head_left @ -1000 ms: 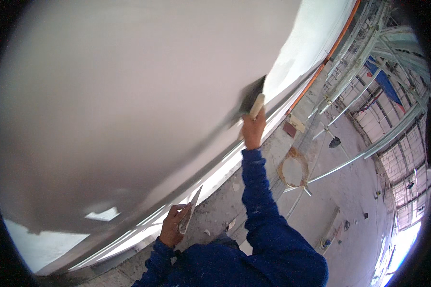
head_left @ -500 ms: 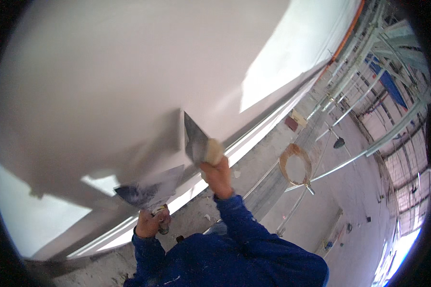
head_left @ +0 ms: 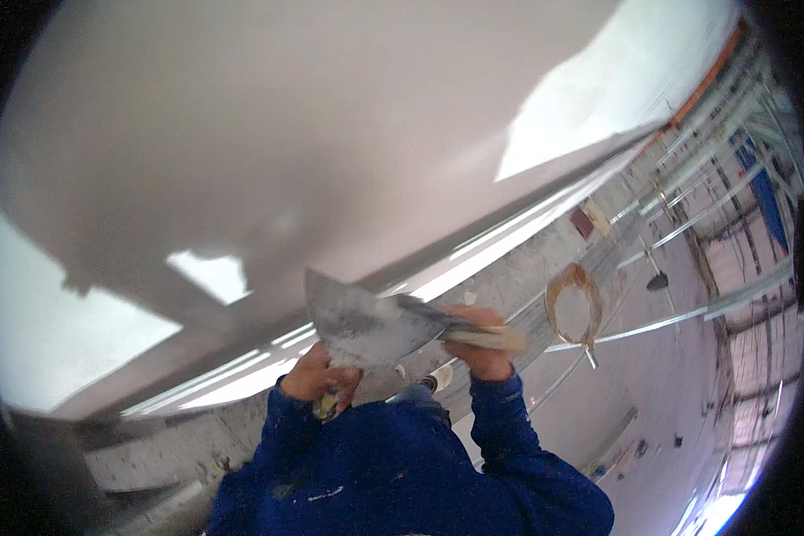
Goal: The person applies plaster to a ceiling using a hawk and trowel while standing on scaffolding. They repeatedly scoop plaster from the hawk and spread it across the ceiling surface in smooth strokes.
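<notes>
A broad white plastered surface [head_left: 313, 134] fills the upper picture. My left hand [head_left: 317, 380] grips the handle of a wide metal plastering blade [head_left: 353, 326] smeared with grey-white filler. My right hand [head_left: 478, 344] holds a narrower putty knife [head_left: 420, 313] by its pale wooden handle, its blade lying across the wide blade. Both hands meet in front of my chest, below the plastered surface. Blue sleeves [head_left: 500, 438] cover both arms.
A coil of tan hose or rope [head_left: 573, 304] hangs at the right. Metal scaffold tubes [head_left: 679, 317] cross the right side, with a blue sheet [head_left: 764, 201] far right. Rough grey concrete [head_left: 170, 447] lies at the lower left.
My right hand came down from the plastered surface at the upper right to my chest. The two blades, apart before, now touch each other.
</notes>
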Available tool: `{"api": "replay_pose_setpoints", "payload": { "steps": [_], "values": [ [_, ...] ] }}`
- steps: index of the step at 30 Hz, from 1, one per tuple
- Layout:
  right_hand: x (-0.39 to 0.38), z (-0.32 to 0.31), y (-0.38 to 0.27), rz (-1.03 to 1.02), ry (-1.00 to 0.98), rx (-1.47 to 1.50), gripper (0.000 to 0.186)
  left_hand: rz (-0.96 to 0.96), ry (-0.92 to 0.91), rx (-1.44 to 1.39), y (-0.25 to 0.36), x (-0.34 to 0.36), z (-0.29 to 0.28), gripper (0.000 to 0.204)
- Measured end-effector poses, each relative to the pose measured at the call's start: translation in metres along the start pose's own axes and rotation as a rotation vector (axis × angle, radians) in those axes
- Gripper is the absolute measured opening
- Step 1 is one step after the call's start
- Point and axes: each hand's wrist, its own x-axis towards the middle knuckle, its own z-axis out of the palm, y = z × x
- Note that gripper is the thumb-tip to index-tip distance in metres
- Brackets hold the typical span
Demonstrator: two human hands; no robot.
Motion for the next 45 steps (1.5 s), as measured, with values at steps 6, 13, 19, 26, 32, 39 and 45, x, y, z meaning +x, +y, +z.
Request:
{"api": "replay_pose_setpoints", "payload": {
  "steps": [6, 13, 19, 26, 32, 39, 45],
  "values": [
    [-0.017, 0.015, 0.044, 0.49, 0.335, 0.679, 0.051, 0.139, 0.244, -0.183, 0.003, 0.0, 0.008, 0.041],
    [-0.043, 0.0, 0.109, 0.311, 0.673, 0.731, 0.044, -0.156, 0.196, -0.036, -0.011, 0.031, 0.004, 0.037],
    [-0.054, -0.003, 0.099, 0.488, 0.384, 0.687, 0.053, -0.056, 0.244, -0.067, -0.01, 0.064, 0.032, 0.047],
    [-0.012, -0.08, 0.174, 0.538, 1.003, 0.975, 0.037, -0.119, 0.26, -0.081, -0.019, 0.095, 0.035, 0.053],
    [0.054, -0.123, 0.246, 0.288, 1.206, 1.173, 0.031, -0.232, 0.286, -0.012, -0.028, 0.107, 0.037, 0.057],
    [0.096, -0.144, 0.264, 0.239, 1.183, 1.377, 0.026, -0.229, 0.366, -0.032, -0.024, 0.115, 0.042, 0.056],
    [0.104, -0.148, 0.276, 0.222, 1.163, 1.349, 0.025, -0.307, 0.276, -0.062, -0.022, 0.115, 0.029, 0.052]
  ]
}}
